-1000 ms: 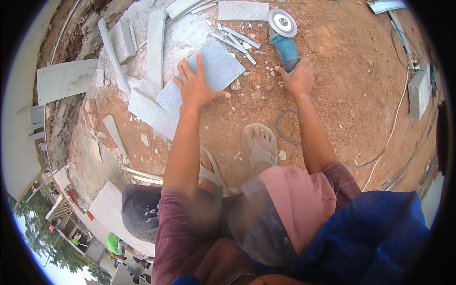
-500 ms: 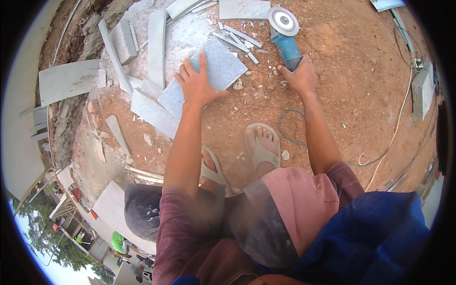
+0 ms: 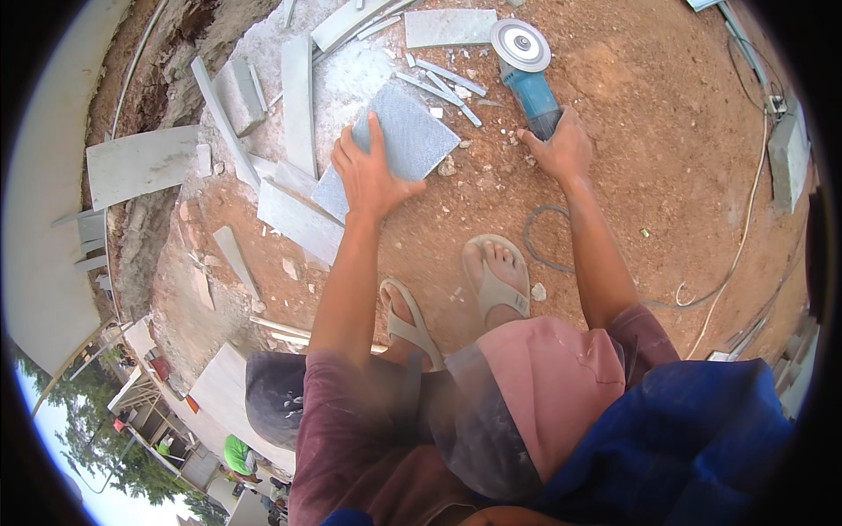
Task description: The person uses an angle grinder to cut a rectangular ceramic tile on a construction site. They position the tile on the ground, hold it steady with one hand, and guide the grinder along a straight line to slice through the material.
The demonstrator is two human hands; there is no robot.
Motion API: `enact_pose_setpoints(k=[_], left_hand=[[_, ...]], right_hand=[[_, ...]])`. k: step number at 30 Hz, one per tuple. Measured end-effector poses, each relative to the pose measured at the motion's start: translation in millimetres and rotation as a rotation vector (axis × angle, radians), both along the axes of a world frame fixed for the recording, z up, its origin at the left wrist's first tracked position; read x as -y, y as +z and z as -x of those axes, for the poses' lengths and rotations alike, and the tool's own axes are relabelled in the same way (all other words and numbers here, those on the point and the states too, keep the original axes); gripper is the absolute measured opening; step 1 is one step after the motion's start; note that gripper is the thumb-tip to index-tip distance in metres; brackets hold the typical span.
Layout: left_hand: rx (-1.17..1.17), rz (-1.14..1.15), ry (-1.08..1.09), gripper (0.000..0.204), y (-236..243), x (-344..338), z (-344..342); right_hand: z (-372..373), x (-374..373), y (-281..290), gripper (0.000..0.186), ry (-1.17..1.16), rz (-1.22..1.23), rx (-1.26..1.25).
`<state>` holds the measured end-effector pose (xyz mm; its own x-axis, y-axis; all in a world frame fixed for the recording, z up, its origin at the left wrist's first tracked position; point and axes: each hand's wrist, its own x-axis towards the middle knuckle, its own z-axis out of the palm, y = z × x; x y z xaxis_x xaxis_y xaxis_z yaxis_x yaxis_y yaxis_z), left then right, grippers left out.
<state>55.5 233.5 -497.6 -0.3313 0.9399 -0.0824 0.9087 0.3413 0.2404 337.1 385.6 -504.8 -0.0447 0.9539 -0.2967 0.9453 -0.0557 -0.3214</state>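
Person's clothing: maroon short-sleeved shirt [image 3: 351, 438], sleeves ending above the elbows; forearms bare. Pink cloth [image 3: 553, 377] with a grey dusty patch hangs at the chest. Blue fabric [image 3: 693, 447] at lower right. Beige flip-flop sandals: left sandal [image 3: 410, 326], right sandal [image 3: 498, 285]. No gloves.

Bare reddish dirt ground [image 3: 631, 167] carries everything here. A grey speckled stone tile [image 3: 399, 140] lies on it, partly over other grey slabs [image 3: 298, 219], with thin stone offcut strips [image 3: 438, 83] and chips just beyond. A blue angle grinder [image 3: 526, 74] also rests there, its cable [image 3: 539, 250] curling past two sandalled feet [image 3: 500, 276].
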Motion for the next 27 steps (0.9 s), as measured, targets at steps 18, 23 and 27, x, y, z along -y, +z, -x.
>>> enact_pose_setpoints(k=[18, 23, 27], left_hand=[[0.147, -0.088, 0.015, 0.151, 33.1, 37.7, -36.5], [0.189, -0.051, -0.099, 0.145, 67.3, 14.1, -38.9], [0.125, 0.004, -0.118, 0.144, 80.8, 9.2, -26.0]], right_hand=[[19.8, 60.5, 84.8, 0.089, 0.428, 0.106, -0.719], [52.8, 47.1, 78.2, 0.099, 0.578, 0.230, -0.812], [38.4, 68.8, 81.9, 0.099, 0.531, 0.238, -0.789]])
